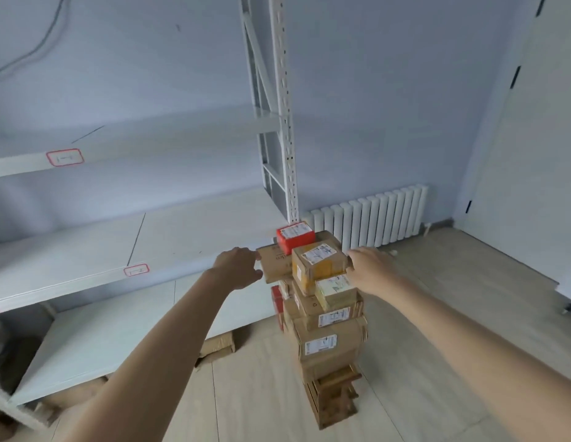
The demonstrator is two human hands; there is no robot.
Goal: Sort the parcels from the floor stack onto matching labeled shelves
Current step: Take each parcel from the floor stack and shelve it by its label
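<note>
On the left, white metal shelves [150, 244] with red-bordered labels [64, 157] hold no parcels. Left hand [239, 268] touches a flat brown carton [276, 264], fingers loosely spread; right hand [371, 271] likewise flanks the tall cardboard floor stack [325, 314]. Sorting appears unstarted.

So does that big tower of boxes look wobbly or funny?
Yes. The parcel stack is tall and uneven: boxes sit crooked and overhang each other, and the red box perches at the top edge. It rests on a narrow wooden stand, so it looks tippy.
</note>
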